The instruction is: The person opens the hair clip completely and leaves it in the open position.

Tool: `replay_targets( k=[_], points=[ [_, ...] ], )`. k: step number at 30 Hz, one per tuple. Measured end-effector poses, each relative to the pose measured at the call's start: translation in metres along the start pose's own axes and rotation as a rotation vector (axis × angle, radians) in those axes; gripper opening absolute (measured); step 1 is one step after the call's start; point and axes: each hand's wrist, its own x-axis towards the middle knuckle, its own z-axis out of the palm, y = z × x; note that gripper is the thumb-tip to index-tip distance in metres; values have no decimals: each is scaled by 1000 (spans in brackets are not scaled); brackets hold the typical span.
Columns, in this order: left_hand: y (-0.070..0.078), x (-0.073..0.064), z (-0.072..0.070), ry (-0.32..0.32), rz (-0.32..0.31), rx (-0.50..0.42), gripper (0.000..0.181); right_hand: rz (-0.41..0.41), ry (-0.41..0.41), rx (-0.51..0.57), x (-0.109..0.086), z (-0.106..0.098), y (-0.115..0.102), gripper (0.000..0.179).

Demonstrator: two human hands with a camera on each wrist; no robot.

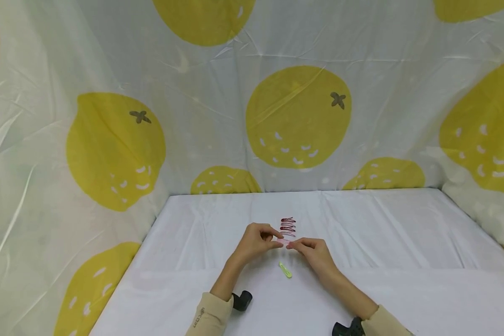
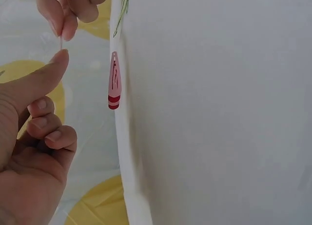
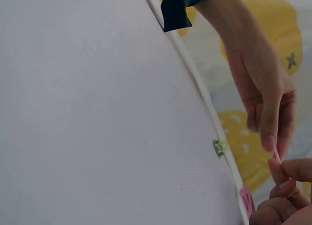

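A pink snap hair clip [image 1: 283, 241] is held up between both hands over the white table. My left hand [image 1: 256, 241] pinches one end with thumb and forefinger, and my right hand [image 1: 312, 253] pinches the other. Seen edge-on, the clip is a thin sliver [image 2: 61, 42] in the left wrist view and a pink strip [image 3: 277, 154] in the right wrist view. Just beyond the fingers lie several red and pink hair clips [image 1: 288, 226] in a column. Nearer the body lies a light green hair clip [image 1: 284, 269], below the gap between the hands.
White cloth covers the table [image 1: 403, 238]. Behind and beside it hangs a pale curtain [image 1: 210, 116] printed with yellow lemons. Black devices [image 1: 242, 301] sit at both wrists, by the beige sleeves [image 1: 210, 315].
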Motion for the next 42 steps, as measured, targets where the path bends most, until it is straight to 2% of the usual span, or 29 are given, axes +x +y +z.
replay_targets(
  k=[4,7,12,16,19,22,25,28,31,35,38,42],
  points=[
    [0,1,1,23,42,34,9,-32,20,-38,2,-2,-1,18],
    [-1,1,0,8,33,14,5,-68,22,-70,3,-2,0,18],
    [-1,1,0,-25,50,-36,6,-115,8,-63,4,-6,3,19],
    [0,2,2,-16,69,-36,5,-175,12,-55,4,-9,3,17],
    [1,2,5,21,64,-21,5,-264,16,-38,5,-10,5,11],
    [3,3,9,53,55,-1,6,-404,22,-27,6,-10,6,4],
    [5,2,11,56,49,20,6,-545,36,-68,5,-9,8,6],
    [5,2,11,39,45,49,7,-608,57,-127,5,-7,8,8],
    [3,2,9,-1,54,74,5,-541,82,-175,4,-6,7,7],
    [1,2,5,-89,67,69,5,-417,105,-238,4,-8,6,10],
    [-1,2,3,-142,66,64,9,-352,104,-243,4,-9,5,15],
    [-2,1,2,-169,54,79,10,-307,101,-222,4,-9,7,16]
  ],
)
